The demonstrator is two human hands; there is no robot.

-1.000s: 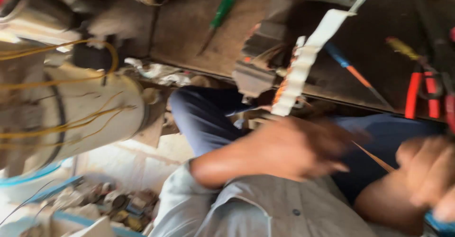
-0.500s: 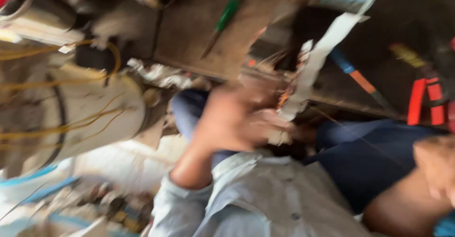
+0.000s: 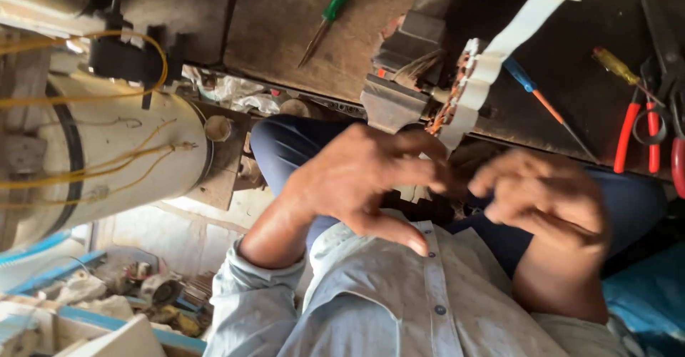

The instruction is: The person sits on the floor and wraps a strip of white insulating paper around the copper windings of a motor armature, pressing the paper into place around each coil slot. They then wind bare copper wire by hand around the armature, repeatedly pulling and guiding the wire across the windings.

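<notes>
While both hands, left hand [image 3: 364, 179] and right hand [image 3: 546, 196], hover loosely curled and empty, the stator [image 3: 457, 97] lies just beyond their fingertips.

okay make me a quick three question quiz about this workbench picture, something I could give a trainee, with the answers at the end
1. True or false: the green-handled screwdriver lies on the wooden bench, away from both hands.
2. Which tools lie at the bench's right edge? A) red-handled pliers B) a hammer C) a paint brush
3. What white thing runs up from the copper-wound part just above the left hand and right hand?

Key
1. True: neither hand is near it.
2. A.
3. A white paper strip; both hands are close together in front of the part, fingers spread and blurred, and nothing can be seen held in them.
</notes>
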